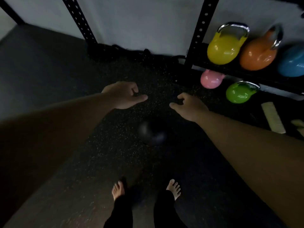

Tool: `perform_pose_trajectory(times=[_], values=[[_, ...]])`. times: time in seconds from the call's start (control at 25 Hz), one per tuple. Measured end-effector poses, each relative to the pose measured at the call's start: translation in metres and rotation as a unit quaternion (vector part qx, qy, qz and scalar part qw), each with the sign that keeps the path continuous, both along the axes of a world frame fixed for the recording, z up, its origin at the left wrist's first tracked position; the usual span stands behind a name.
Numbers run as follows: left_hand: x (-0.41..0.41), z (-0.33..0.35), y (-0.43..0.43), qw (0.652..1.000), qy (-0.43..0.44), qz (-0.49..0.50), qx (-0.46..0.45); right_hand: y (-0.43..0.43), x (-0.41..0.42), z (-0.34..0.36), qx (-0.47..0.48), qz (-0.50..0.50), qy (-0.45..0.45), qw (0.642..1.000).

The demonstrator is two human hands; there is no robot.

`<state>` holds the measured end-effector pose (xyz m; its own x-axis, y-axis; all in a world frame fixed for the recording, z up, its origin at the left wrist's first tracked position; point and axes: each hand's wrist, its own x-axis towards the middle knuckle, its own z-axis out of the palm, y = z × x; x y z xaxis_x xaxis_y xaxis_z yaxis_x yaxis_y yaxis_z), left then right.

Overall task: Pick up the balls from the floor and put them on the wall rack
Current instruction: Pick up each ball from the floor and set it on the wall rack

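Note:
A dark, blurred ball (152,131) lies on the black speckled floor in front of my bare feet. Both arms reach forward over it. My left hand (124,95) hovers beyond and left of the ball, fingers curled loosely apart and holding nothing. My right hand (187,106) hovers beyond and right of the ball, fingers also apart and empty. Neither hand touches the ball. A black perforated rack upright (199,32) stands against the white wall at the back right.
A rack shelf at right carries a yellow kettlebell (224,46), an orange one (259,51) and a blue one (292,63). Pink (211,79) and green (239,93) kettlebells sit lower down. Another black upright (80,20) leans at back left. Pale wooden strips (273,117) lie at right.

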<state>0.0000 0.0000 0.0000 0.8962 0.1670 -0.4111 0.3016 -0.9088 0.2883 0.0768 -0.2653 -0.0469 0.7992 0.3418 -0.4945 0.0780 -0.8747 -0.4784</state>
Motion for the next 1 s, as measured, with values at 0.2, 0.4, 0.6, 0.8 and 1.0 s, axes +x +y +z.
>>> perform_pose_trajectory(times=[0.2, 0.4, 0.6, 0.8, 1.0], values=[[0.056, -0.153, 0.027, 0.995, 0.067, 0.042, -0.06, 0.033, 0.032, -0.144, -0.021, -0.037, 0.084, 0.996], [0.058, -0.353, 0.055, 0.984, 0.128, 0.084, -0.086, 0.066, 0.041, -0.334, -0.06, -0.026, 0.124, 0.99], [0.063, -0.513, 0.065, 0.962, 0.154, 0.18, -0.135, 0.082, 0.056, -0.473, -0.07, -0.032, 0.102, 0.992], [0.049, -0.591, 0.035, 0.837, 0.235, 0.382, -0.313, 0.076, 0.051, -0.537, 0.006, -0.139, 0.152, 0.979], [0.042, -0.575, 0.012, 0.775, 0.153, 0.473, -0.39, 0.075, 0.035, -0.518, 0.062, -0.189, 0.113, 0.974]])
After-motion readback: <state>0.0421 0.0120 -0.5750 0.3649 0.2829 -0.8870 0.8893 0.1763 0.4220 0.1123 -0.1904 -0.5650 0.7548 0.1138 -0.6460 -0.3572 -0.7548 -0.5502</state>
